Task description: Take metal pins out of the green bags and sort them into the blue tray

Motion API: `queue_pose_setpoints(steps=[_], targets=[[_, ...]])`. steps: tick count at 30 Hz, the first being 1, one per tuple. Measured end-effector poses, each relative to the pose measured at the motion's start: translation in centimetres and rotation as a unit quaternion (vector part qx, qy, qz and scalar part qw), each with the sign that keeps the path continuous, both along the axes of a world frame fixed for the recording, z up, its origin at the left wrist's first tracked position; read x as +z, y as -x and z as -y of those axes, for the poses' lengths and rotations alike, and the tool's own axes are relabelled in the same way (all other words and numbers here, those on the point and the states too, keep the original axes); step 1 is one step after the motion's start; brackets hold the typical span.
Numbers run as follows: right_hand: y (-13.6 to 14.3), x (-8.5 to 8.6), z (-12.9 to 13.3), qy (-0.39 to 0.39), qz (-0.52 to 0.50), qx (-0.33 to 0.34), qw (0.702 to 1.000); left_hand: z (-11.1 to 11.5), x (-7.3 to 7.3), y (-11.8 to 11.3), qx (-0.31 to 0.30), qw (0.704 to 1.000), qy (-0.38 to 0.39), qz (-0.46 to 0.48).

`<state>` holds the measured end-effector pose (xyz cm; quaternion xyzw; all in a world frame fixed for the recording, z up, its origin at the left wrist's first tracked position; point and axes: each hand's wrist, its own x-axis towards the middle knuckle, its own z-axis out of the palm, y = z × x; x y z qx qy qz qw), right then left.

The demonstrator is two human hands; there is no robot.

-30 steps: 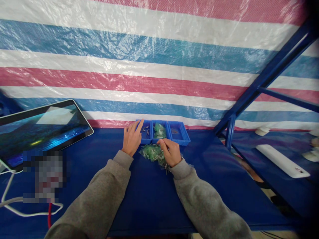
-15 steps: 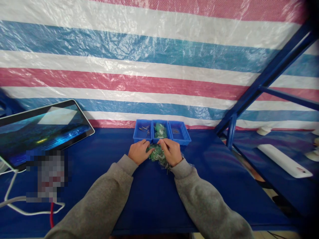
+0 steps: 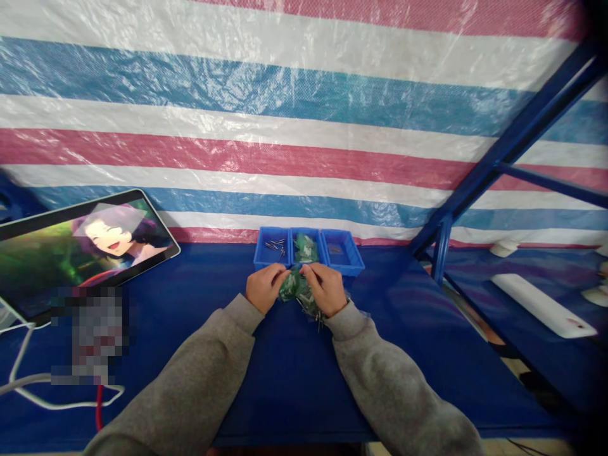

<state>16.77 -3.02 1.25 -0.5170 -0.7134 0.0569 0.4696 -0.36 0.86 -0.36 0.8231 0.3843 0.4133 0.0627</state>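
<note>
My left hand (image 3: 266,287) is pinched on a green plastic bag (image 3: 288,287) in front of the blue bins. Close beside it, my right hand (image 3: 326,289) has thumb and forefinger pressed together at the upper edge of the same green plastic. Under and between the hands lies a pile of clear packets (image 3: 310,304) with thin metal pieces. Behind them stand three joined bins: the left bin (image 3: 272,261) holds several metal pins, the middle bin (image 3: 306,247) holds green and clear packets, and the right bin (image 3: 349,263) holds a small greyish item.
A lit screen (image 3: 118,237) stands at the left, with white and red cables (image 3: 61,405) before it. A blue metal frame (image 3: 494,168) rises on the right. Beyond it lies a white oblong device (image 3: 541,305). Striped sheeting (image 3: 285,152) hangs behind the table.
The green plastic has bunched up between my fingers. My left fingers have closed in from a looser spread. The picture on the screen has changed.
</note>
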Motion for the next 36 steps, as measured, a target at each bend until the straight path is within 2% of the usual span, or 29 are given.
queue_pose_setpoints(steps=[9, 13, 19, 26, 30, 36], targets=[[-0.06, -0.29, -0.3, -0.002, -0.027, -0.02, 0.999, 0.31, 0.25, 0.09, -0.029, 0.994, -0.079, 0.07], [-0.07, -0.55, -0.35, 0.02, -0.032, -0.019, 0.999, 0.44, 0.31, 0.09, -0.036, 0.992, -0.08, 0.09], [-0.13, -0.59, -0.47, 0.046, -0.051, 0.0, 0.998, 0.32, 0.16, 0.0, -0.03, 0.991, -0.042, 0.123], [-0.15, -0.55, -0.33, 0.079, -0.07, -0.013, 0.994, -0.31, -0.47, -0.1, -0.028, 0.989, 0.059, 0.134], [-0.13, -0.38, -0.23, 0.05, -0.057, -0.009, 0.997, -0.27, -0.56, -0.19, -0.031, 0.985, 0.101, 0.135], [-0.17, -0.39, -0.15, -0.041, -0.084, -0.019, 0.995, 0.11, -0.09, -0.29, -0.063, 0.986, 0.085, 0.127]])
